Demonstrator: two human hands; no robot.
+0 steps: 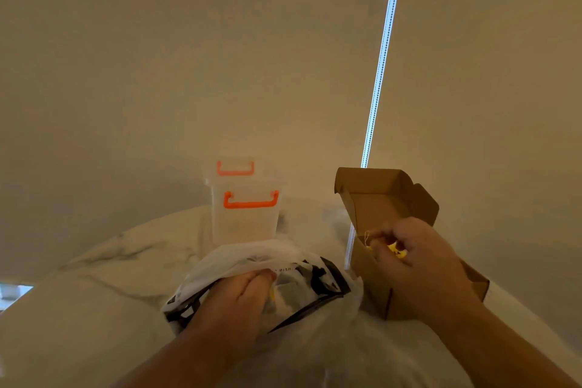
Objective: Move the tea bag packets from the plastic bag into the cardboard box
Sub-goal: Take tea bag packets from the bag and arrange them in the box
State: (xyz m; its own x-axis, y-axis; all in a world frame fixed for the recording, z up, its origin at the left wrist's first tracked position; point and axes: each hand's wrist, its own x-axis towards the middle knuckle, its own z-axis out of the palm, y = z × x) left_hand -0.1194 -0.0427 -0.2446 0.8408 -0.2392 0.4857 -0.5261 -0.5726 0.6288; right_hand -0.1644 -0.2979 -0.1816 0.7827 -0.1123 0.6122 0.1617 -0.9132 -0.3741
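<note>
A white plastic bag (239,261) with black print lies crumpled on the marble table in front of me. My left hand (242,296) reaches into its mouth, fingers closed among the pale packets (285,291) inside. To the right stands a brown cardboard box (374,280) with its lid flipped up. My right hand (412,252) hovers over the box opening, pinching a yellow tea bag packet (395,249) whose thin string loops up at the left.
Two stacked clear plastic containers (245,217) with orange handles stand behind the bag, at the back of the white marble table (94,309). A beige blind with a bright vertical slit (381,72) fills the background.
</note>
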